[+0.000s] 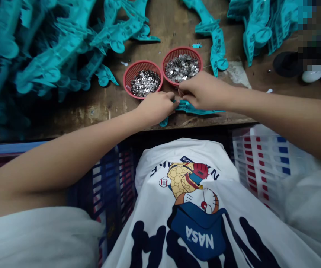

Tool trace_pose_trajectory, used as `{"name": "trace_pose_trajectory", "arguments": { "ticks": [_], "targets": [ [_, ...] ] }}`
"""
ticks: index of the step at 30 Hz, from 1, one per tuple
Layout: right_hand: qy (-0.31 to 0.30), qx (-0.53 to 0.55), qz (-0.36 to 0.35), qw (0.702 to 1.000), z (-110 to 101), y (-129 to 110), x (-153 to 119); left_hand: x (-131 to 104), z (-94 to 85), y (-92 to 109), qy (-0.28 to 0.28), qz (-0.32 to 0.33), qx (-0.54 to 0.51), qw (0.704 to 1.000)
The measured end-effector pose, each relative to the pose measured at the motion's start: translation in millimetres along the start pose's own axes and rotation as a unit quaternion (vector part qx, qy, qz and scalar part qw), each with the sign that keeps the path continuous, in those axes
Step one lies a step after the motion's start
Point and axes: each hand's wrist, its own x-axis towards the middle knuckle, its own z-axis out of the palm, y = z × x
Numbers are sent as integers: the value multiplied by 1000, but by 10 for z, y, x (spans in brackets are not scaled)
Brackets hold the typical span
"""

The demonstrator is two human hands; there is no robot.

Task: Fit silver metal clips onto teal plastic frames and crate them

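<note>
A teal plastic part [192, 107] lies along the table's front edge, its ends showing on both sides of my hands. My left hand [158, 108] is closed on its left portion, thumb and fingers pressed together. Just above the part, my right hand [202, 91] is closed in a pinch; whatever sits between its fingertips is too small and hidden to name. Behind the hands are two red plastic baskets, the left basket [125, 78] and the right basket [201, 61]. Small metal clips [146, 82] fill the left one, and similar metal pieces [182, 67] fill the right.
A large heap of teal parts [48, 70] covers the table's left side. A single teal part [216, 41] lies behind the right basket, with more stacked teal parts [257, 29] farther right. Plastic crates [255, 163] stand below the wooden table edge on both sides of my lap.
</note>
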Motion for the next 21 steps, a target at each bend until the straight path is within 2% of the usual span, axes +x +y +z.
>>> {"name": "trace_pose_trajectory", "arguments": {
  "ticks": [5,9,11,12,14,17,19,21],
  "targets": [
    [-15,-59,51,997,-69,56,88,-1,-33,21,-11,14,7,1000],
    [-70,-97,135,984,-28,245,127,33,-70,70,-18,19,-20,999],
    [-79,-125,160,976,-25,245,107,44,-83,84,-24,16,-18,999],
    [-82,-136,152,976,-41,204,89,44,-87,85,-26,17,-18,999],
    [-107,-147,89,979,-94,60,45,39,-89,82,-26,21,-21,999],
    [-207,-170,-26,963,-153,-173,-11,26,-80,77,-21,20,-28,999],
    [-251,-197,-48,946,-144,-242,-24,24,-75,78,-26,19,-26,999],
    [-248,-202,-47,946,-112,-224,-22,27,-74,82,-31,16,-26,999]
  ]
}}
